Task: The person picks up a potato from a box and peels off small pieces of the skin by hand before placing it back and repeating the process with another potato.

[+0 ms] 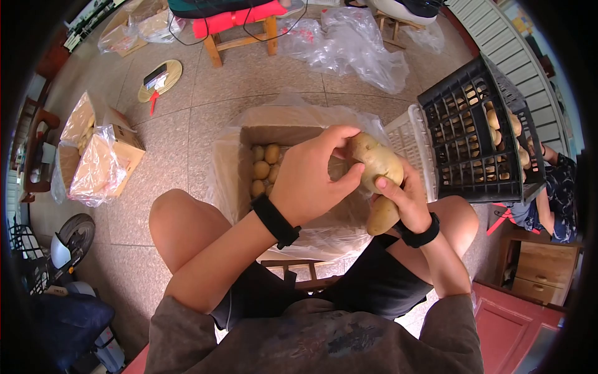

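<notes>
A large knobbly potato (pixel 375 161) is up between both hands, above an open cardboard box. My right hand (pixel 408 196) wraps around its right side, thumb across the front. A second, smaller potato (pixel 383 216) is tucked low in the same hand, beneath the thumb. From the left, my left hand (pixel 311 171) curves around the large potato's upper end, its fingertips on the skin and thumb beside it. Below them, the cardboard box (pixel 225 165), lined with clear plastic, holds several potatoes (pixel 261 168) at its left side; my left hand and forearm hide part of the inside.
A tilted black crate (pixel 458 177) of potatoes stands at right against a white plastic basket (pixel 408 134). Another person's sleeve (pixel 562 193) shows beyond it. Another plastic-lined box (pixel 124 153) sits at left. Plastic sheeting (pixel 349 47) and a round board (pixel 168 81) with a phone lie ahead.
</notes>
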`<state>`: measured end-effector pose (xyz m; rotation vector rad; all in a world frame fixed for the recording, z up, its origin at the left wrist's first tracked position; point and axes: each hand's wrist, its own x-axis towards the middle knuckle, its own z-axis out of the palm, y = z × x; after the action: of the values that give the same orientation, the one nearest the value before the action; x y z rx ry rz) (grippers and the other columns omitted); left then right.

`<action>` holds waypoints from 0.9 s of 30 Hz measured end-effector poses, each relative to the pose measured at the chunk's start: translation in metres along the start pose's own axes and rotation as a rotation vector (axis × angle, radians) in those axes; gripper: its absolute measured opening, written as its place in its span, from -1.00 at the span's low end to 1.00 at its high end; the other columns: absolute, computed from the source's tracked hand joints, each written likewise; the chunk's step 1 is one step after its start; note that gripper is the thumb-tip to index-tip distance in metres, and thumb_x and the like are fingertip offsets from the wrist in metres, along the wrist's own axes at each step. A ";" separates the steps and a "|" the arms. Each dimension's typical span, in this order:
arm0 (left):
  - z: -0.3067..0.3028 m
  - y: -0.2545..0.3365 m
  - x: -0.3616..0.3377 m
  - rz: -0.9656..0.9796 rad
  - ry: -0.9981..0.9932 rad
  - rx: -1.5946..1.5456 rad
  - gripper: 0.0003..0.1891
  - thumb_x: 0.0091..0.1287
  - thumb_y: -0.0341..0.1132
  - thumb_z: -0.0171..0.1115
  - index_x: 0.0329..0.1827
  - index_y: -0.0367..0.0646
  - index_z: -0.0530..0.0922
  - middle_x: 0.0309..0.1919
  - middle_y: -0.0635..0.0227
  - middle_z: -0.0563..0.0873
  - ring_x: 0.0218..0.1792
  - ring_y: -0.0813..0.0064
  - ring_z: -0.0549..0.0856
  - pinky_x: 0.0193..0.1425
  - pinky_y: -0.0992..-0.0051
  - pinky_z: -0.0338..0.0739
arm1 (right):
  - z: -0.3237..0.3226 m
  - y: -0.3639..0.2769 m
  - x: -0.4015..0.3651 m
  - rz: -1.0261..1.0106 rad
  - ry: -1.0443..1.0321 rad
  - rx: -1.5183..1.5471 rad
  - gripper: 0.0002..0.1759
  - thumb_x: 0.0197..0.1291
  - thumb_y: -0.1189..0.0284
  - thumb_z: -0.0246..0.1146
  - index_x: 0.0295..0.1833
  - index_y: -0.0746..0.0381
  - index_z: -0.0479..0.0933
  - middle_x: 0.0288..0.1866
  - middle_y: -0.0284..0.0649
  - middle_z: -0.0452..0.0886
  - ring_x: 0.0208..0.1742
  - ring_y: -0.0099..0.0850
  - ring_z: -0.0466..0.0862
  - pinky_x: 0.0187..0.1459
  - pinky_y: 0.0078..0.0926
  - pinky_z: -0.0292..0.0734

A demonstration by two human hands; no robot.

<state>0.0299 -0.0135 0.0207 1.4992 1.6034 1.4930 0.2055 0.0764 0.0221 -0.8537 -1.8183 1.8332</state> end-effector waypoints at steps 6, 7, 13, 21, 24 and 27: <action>0.004 -0.008 -0.001 -0.007 0.007 -0.037 -0.59 0.09 -0.47 0.30 0.04 -0.26 0.46 -0.22 0.15 0.68 -0.20 0.34 0.71 -0.11 0.47 0.56 | 0.001 0.008 0.000 -0.015 0.003 -0.068 -0.59 0.15 0.31 0.35 -0.01 0.36 0.48 -0.22 -0.30 0.58 -0.21 -0.58 0.52 -0.15 -0.59 0.43; 0.006 -0.010 -0.001 0.005 0.034 -0.053 -0.58 0.07 -0.41 0.32 0.02 -0.23 0.46 -0.27 0.14 0.68 -0.27 0.28 0.72 -0.17 0.43 0.57 | 0.001 0.010 0.000 -0.028 0.010 -0.099 -0.59 0.15 0.31 0.36 -0.02 0.36 0.48 -0.22 -0.29 0.58 -0.20 -0.57 0.52 -0.14 -0.58 0.43; 0.003 -0.017 0.004 -0.024 -0.012 -0.160 -0.61 0.11 -0.44 0.30 0.02 -0.32 0.48 -0.21 0.08 0.70 -0.21 0.29 0.73 -0.10 0.46 0.58 | -0.002 0.009 0.003 0.021 -0.015 -0.084 -0.54 0.16 0.24 0.34 0.00 0.38 0.47 -0.23 -0.30 0.56 -0.20 -0.55 0.52 -0.12 -0.57 0.43; -0.007 -0.011 0.002 -0.100 -0.107 -0.200 -0.61 0.13 -0.53 0.30 0.05 -0.36 0.48 -0.07 0.18 0.67 -0.10 0.48 0.68 0.06 0.51 0.54 | -0.001 0.005 0.001 0.064 -0.056 -0.060 -0.51 0.16 0.22 0.34 0.02 0.38 0.46 -0.23 -0.28 0.56 -0.25 -0.59 0.52 -0.20 -0.62 0.44; -0.009 -0.011 0.002 -0.137 -0.137 -0.215 -0.62 0.12 -0.53 0.31 0.03 -0.37 0.50 -0.10 0.21 0.67 -0.14 0.52 0.67 0.06 0.53 0.54 | -0.001 0.006 -0.001 0.051 -0.055 -0.100 -0.53 0.16 0.23 0.35 0.00 0.38 0.46 -0.26 -0.30 0.56 -0.29 -0.60 0.52 -0.24 -0.62 0.44; -0.009 -0.013 0.002 -0.166 -0.151 -0.233 -0.62 0.11 -0.53 0.31 0.02 -0.37 0.51 -0.12 0.24 0.68 -0.17 0.55 0.66 0.05 0.55 0.54 | 0.000 0.005 -0.001 0.082 -0.059 -0.123 -0.54 0.16 0.24 0.35 -0.02 0.38 0.47 -0.29 -0.31 0.56 -0.30 -0.59 0.52 -0.24 -0.61 0.44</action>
<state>0.0168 -0.0125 0.0117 1.2842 1.3777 1.3860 0.2070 0.0751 0.0174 -0.9405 -1.9766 1.8294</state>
